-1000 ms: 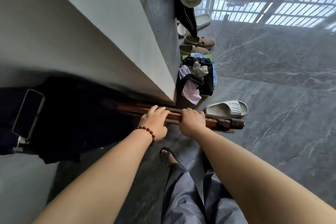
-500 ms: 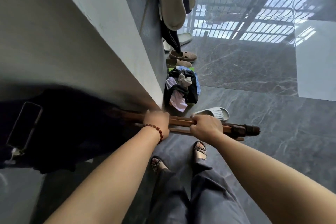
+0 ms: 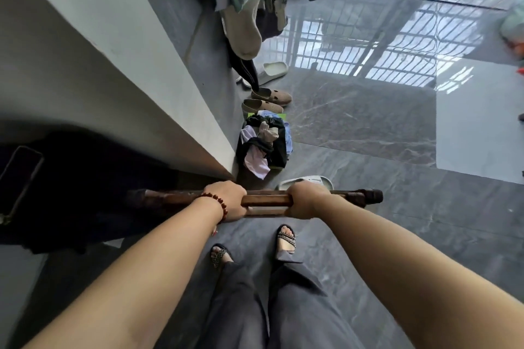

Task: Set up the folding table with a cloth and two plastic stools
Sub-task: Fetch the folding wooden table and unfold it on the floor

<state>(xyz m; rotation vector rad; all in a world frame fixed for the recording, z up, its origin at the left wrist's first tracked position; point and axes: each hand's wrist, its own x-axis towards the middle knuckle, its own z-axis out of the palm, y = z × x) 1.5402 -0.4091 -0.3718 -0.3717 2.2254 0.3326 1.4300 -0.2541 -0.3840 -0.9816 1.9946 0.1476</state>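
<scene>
The 1 camera sits on the person's head and looks forward and down at the shiny grey stone floor (image 3: 411, 193) just below.

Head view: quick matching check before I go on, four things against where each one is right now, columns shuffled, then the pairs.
1. folded table
2. bead bracelet
3. clothes pile
4. tan shoes

A. heaped on the floor at the corner of the wall
B. side by side by the wall, beyond the heap
C. round the left wrist
D. gripped by the left hand and right hand

Pairs: 1-D, 2-C, 3-A, 4-B.
</scene>
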